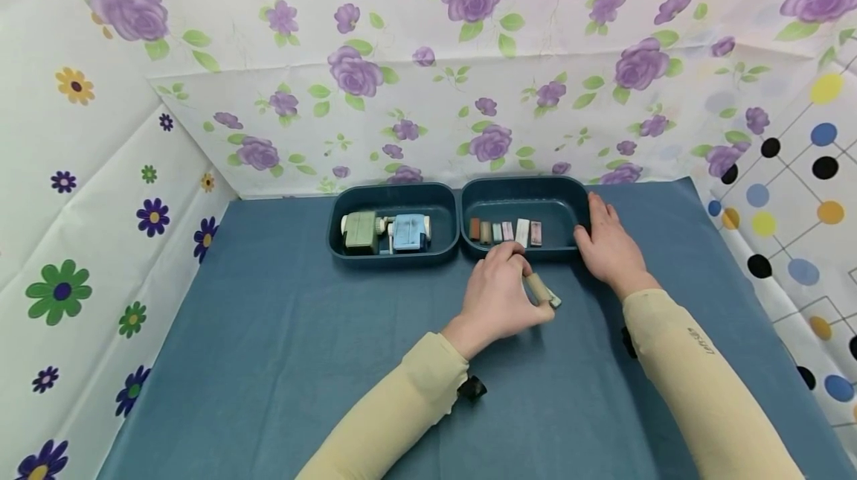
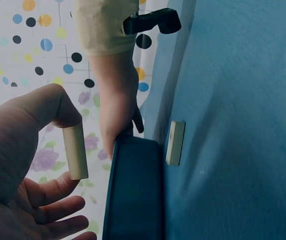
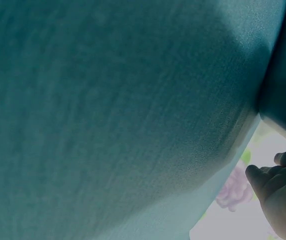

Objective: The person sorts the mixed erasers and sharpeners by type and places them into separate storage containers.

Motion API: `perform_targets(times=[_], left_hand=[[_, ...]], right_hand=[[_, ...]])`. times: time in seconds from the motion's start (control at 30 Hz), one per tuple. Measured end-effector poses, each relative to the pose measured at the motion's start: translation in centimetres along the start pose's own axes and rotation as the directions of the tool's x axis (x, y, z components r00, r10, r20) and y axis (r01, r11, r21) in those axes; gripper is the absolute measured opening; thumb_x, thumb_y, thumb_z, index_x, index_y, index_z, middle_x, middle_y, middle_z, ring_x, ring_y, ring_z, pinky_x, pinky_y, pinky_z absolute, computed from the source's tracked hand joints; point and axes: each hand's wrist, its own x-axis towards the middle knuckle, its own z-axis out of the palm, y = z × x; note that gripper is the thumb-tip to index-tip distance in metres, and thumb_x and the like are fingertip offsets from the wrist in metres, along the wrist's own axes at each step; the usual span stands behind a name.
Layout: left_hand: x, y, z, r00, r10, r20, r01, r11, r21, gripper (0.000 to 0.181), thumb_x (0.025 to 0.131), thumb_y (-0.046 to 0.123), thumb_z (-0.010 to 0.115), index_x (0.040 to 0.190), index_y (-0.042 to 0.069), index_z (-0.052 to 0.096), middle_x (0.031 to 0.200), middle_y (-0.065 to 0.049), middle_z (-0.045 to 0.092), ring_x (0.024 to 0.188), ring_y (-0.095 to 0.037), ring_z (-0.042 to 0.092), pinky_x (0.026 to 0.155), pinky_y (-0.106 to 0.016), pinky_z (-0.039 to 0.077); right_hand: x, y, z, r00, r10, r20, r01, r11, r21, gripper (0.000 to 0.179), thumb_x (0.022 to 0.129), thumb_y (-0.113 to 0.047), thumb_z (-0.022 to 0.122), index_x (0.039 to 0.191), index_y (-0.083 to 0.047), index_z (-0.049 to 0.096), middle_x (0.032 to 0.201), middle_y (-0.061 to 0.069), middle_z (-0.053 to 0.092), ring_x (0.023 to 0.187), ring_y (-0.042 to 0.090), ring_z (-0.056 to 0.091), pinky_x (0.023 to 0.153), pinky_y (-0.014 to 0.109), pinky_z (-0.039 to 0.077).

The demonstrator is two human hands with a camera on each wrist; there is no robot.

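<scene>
Between thumb and index finger, my left hand (image 1: 498, 294) pinches a tan eraser (image 2: 75, 151) by its two ends, in front of the right tray. The other left fingers stay loosely spread in the left wrist view. A pale flat eraser (image 2: 175, 143) lies on the cloth below, partly behind the tan one in the head view. My right hand (image 1: 611, 251) rests at the right end of the dark blue right tray (image 1: 535, 205), fingers extended along its rim and thumb at the front corner. Inside that tray, several small erasers (image 1: 506, 231) stand in a row at the front left.
The left tray (image 1: 428, 201) touches the right one side by side. It holds a green pencil sharpener (image 1: 361, 231) and a blue one (image 1: 409, 231), each with white parts. Blue cloth (image 1: 321, 361) covers the table, and a flowered sheet (image 1: 489, 93) hangs behind.
</scene>
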Motion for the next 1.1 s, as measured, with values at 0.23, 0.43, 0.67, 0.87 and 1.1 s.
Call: perform_targets(times=[0.23, 0.43, 0.67, 0.87, 1.1], left_hand=[[0.4, -0.8, -0.5, 0.998, -0.033, -0.050, 0.032, 0.999, -0.014, 0.039, 0.079, 0.045, 0.087, 0.098, 0.015, 0.071, 0.148, -0.003, 0.056, 0.138, -0.021, 0.052, 0.107, -0.041, 0.051], [0.6, -1.6, -0.7, 0.994, -0.042, -0.098, 0.039, 0.999, -0.031, 0.038, 0.078, 0.043, 0.087, 0.098, 0.015, 0.072, 0.147, -0.002, 0.057, 0.136, -0.021, 0.053, 0.103, -0.040, 0.052], [1.0, -2.3, -0.7, 0.992, -0.064, -0.107, 0.059, 0.997, -0.050, 0.037, 0.079, 0.044, 0.087, 0.098, 0.017, 0.071, 0.153, -0.004, 0.055, 0.144, -0.024, 0.048, 0.113, -0.051, 0.048], [1.5, -2.8, -0.8, 0.990, -0.042, -0.138, 0.035, 0.998, -0.052, 0.037, 0.079, 0.044, 0.087, 0.098, 0.017, 0.070, 0.150, -0.004, 0.054, 0.141, -0.024, 0.049, 0.109, -0.047, 0.049], [2.4, -3.2, -1.1, 0.988, -0.025, -0.149, 0.021, 0.999, -0.030, 0.036, 0.079, 0.043, 0.086, 0.096, 0.016, 0.069, 0.149, -0.005, 0.054, 0.146, -0.024, 0.044, 0.111, -0.045, 0.048]], right_hand=[[0.1, 0.1, 0.1, 1.000, 0.006, 0.004, -0.006, 1.000, 0.002, 0.075, 0.116, -0.035, 0.036, 0.172, -0.007, -0.005, 0.177, 0.024, 0.003, 0.161, 0.050, 0.004, 0.123, 0.073, 0.016], [0.3, 0.2, 0.1, 1.000, 0.006, 0.007, -0.006, 1.000, 0.001, 0.075, 0.116, -0.036, 0.035, 0.172, -0.008, -0.006, 0.178, 0.023, 0.002, 0.161, 0.050, 0.003, 0.123, 0.073, 0.017], [0.2, 0.4, 0.0, 1.000, 0.003, 0.004, -0.003, 1.000, 0.001, 0.075, 0.116, -0.035, 0.035, 0.172, -0.009, -0.007, 0.178, 0.023, 0.002, 0.161, 0.050, 0.003, 0.123, 0.073, 0.017], [0.2, 0.3, 0.0, 1.000, 0.005, 0.010, -0.005, 1.000, -0.003, 0.075, 0.116, -0.036, 0.035, 0.172, -0.008, -0.006, 0.178, 0.023, 0.001, 0.161, 0.050, 0.003, 0.122, 0.073, 0.017], [0.2, 0.4, -0.1, 1.000, 0.000, 0.014, 0.000, 1.000, -0.003, 0.075, 0.116, -0.036, 0.035, 0.172, -0.008, -0.006, 0.178, 0.022, 0.000, 0.161, 0.050, 0.003, 0.123, 0.073, 0.017]])
